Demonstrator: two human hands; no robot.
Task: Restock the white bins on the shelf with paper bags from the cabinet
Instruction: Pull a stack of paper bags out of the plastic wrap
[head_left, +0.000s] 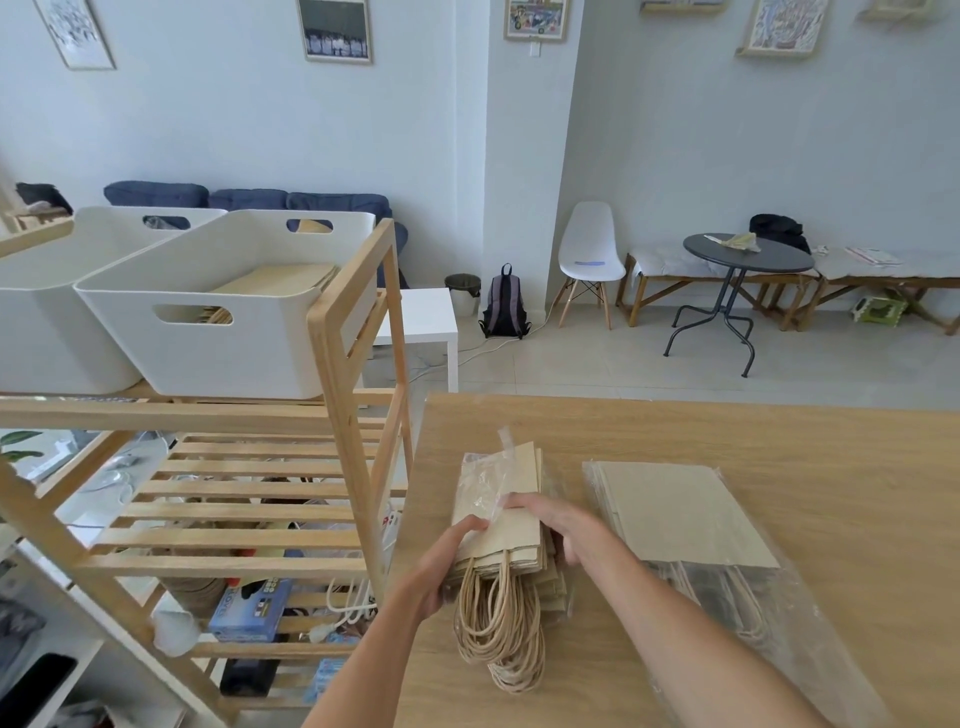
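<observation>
A small stack of brown paper bags (511, 530) with twisted rope handles lies on the wooden table (779, 436), partly in torn clear plastic wrap (485, 483). My left hand (449, 558) grips the stack's left edge. My right hand (558, 525) holds its right side, fingers curled round the edge. A larger wrapped pack of paper bags (685, 514) lies to the right. Two white bins stand on the top of the wooden shelf (337, 353): the near bin (234, 353) holds some flat paper bags, the far bin (47, 312) sits to its left.
The shelf's lower slats carry a blue box (249, 605), cables and clutter. Beyond the table stand a white side table (423, 317), a backpack (504, 304), a white chair (589, 254), a round dark table (748, 254) and benches.
</observation>
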